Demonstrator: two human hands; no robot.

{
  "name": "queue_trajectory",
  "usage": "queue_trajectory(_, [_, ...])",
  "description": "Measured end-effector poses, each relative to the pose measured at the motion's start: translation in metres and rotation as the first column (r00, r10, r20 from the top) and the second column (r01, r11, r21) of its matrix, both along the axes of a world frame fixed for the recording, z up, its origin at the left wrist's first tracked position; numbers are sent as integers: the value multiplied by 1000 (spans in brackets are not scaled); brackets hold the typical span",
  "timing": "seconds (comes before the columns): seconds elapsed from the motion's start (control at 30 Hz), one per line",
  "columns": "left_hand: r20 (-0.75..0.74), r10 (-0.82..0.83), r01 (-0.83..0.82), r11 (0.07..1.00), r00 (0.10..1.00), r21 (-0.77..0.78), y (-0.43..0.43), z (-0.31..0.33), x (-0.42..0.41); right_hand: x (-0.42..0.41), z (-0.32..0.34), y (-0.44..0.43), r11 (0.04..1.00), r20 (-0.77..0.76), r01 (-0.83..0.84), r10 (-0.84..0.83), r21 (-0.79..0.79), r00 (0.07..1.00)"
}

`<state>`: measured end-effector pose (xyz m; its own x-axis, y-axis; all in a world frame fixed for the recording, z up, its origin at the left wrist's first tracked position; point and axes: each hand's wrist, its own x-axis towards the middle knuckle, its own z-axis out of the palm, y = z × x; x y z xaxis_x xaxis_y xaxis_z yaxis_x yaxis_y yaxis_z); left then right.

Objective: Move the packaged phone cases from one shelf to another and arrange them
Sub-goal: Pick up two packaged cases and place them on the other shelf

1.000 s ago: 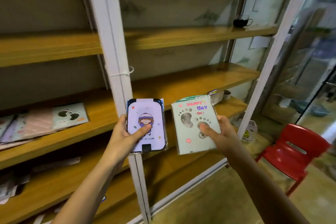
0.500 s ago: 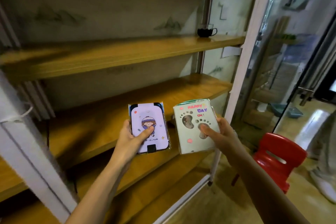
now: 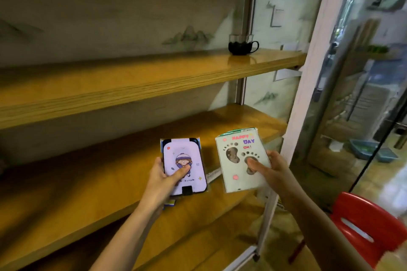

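Left hand (image 3: 161,179) grasps the lilac cartoon-girl packaged phone case (image 3: 184,166); right hand (image 3: 269,169) grasps the pale-green footprint packaged case (image 3: 241,160). Both are face-up, long axes pointing toward the wooden shelf (image 3: 92,182).

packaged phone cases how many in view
2: a lilac plastic-wrapped phone case with a cartoon child in the left hand, a pale green footprint-patterned case in the right hand. Others may hide beneath each.
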<state>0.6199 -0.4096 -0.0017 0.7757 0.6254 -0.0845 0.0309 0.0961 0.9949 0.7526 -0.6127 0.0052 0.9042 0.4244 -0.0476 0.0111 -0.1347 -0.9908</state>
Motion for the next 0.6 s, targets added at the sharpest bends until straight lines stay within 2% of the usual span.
queue_trajectory(0.3, [-24,274,-274,961,961,-37,-25,-8,88,136,-7,6,983,-49,-175,172,-50,984])
queue_trajectory(0.5, [-83,445,-445,895,892,16,-30,-9,129,191,-13,22,954,-76,-284,278,-94,958])
queue_trajectory(0.6, [-138,482,-480,876,865,54,-16,-13,144,207,-15,32,942,-93,-314,304,-122,948])
